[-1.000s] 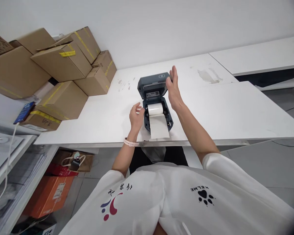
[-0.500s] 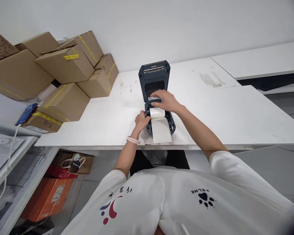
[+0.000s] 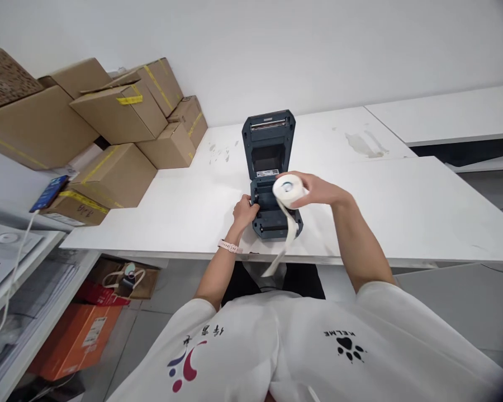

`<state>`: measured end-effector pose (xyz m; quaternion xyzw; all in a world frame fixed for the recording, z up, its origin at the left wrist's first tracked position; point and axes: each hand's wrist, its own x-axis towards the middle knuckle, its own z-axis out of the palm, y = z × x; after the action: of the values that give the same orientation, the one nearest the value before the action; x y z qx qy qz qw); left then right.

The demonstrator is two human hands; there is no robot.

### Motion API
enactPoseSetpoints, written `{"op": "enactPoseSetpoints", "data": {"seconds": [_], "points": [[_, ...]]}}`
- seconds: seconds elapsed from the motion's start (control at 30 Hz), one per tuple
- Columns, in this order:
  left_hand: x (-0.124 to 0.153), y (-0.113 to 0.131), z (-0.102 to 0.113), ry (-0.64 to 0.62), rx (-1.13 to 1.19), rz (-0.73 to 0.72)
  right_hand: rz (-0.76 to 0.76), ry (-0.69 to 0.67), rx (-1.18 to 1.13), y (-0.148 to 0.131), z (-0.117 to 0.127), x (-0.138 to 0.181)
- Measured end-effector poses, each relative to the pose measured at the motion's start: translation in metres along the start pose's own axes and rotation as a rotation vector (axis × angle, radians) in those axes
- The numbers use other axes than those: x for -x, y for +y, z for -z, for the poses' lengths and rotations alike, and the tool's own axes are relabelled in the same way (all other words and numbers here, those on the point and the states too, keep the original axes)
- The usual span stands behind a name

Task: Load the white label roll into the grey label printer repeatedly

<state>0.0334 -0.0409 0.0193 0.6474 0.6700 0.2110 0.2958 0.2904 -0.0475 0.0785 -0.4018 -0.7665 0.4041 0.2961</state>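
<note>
A dark blue-grey label printer (image 3: 272,226) stands on the white table with its lid (image 3: 268,137) raised. My right hand (image 3: 314,190) grips a white roll of labels (image 3: 288,190) over the right part of the printer, the core facing me. A loose strip hangs from the roll down past the table's front edge. My left hand (image 3: 245,212) is closed on the left side of the printer's base, thumb at its rim; its other fingers are partly hidden. The roll bay inside the printer shows dark, without the roll in it.
Cardboard boxes (image 3: 113,173) with yellow tape are stacked at the table's left end. A phone (image 3: 49,192) with a white cable leans by them. Below on the left are an orange box (image 3: 77,340) and a shelf. A white wall rises behind the table (image 3: 381,212).
My right hand has taken the label roll out of the printer's bay, raised it and turned it on its side. The strip has come off the printer's front. My left hand stays at the base.
</note>
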Motion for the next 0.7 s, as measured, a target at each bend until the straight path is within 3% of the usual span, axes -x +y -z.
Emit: {"op": "enactPoseSetpoints", "data": {"seconds": [0.1,0.2,0.37,0.57,0.7], "points": [[0.0,-0.001,-0.001,-0.002,0.014,-0.011,-0.049,0.257,-0.265,0.03,0.015,0.04],[-0.001,-0.001,-0.002,-0.003,0.019,-0.003,-0.132,0.482,-0.405,0.076,0.017,0.06],[-0.003,-0.002,-0.004,0.009,0.036,0.01,-0.252,0.605,-0.443,0.132,0.007,0.063],[-0.003,-0.005,-0.005,0.016,0.067,-0.004,-0.337,0.679,-0.339,0.142,-0.009,0.066],[-0.004,-0.006,-0.007,0.016,0.096,0.004,-0.321,0.747,-0.325,0.12,-0.02,0.059]]}}
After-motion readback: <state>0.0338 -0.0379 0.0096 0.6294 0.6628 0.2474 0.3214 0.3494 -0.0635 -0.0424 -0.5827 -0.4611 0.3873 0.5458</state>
